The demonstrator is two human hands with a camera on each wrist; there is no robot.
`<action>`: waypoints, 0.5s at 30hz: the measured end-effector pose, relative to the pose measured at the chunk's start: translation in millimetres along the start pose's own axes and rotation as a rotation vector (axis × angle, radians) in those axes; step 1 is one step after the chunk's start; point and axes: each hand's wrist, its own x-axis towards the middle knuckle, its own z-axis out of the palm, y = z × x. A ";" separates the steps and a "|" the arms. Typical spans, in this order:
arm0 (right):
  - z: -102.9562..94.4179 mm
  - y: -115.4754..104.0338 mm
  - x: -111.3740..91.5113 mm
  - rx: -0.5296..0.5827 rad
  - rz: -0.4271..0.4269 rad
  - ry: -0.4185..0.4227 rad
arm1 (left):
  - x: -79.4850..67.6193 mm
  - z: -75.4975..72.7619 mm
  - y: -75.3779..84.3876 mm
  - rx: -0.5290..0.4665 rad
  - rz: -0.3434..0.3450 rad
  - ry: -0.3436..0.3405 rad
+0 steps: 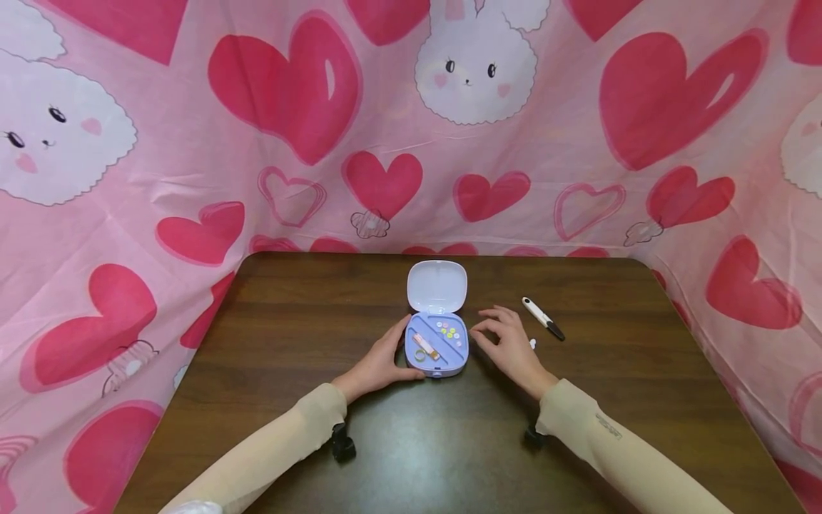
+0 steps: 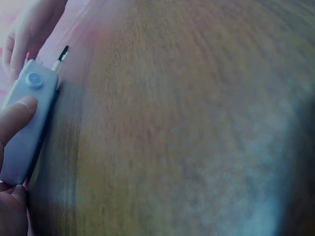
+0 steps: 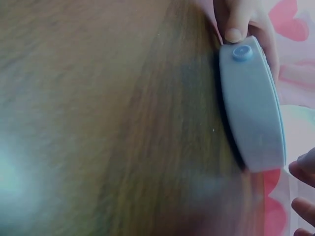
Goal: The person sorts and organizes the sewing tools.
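A small lilac case (image 1: 437,370) sits on the table with its hinged lid (image 1: 437,285) standing up behind it. Its inside is split by diagonal dividers. Several small white, yellow and pink beads (image 1: 451,333) fill the far right part; a ring (image 1: 420,354) and a narrow orange-and-white piece (image 1: 426,347) lie in the nearer left part. My left hand (image 1: 379,363) grips the case from the left, thumb at its front near the round clasp (image 2: 34,80). Beside the right edge hovers my right hand (image 1: 512,351), fingers bent and apart, nothing visible between them.
A slim white tool with a black end (image 1: 543,318) lies on the table beyond my right hand. A small white piece (image 1: 532,343) shows just behind that hand. The dark wooden table (image 1: 308,300) ends at a pink curtain (image 1: 437,157) printed with hearts and rabbits.
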 end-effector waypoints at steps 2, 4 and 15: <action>-2.9 2.7 -3.9 -0.004 -0.005 0.017 | -0.3 0.1 0.0 0.004 -0.002 0.001; -5.5 6.5 -7.7 -0.013 -0.017 0.043 | -0.5 0.2 -0.1 0.007 -0.002 0.001; -17.7 26.6 -24.0 -0.027 -0.099 0.177 | -0.6 -0.7 -0.8 0.016 -0.003 -0.001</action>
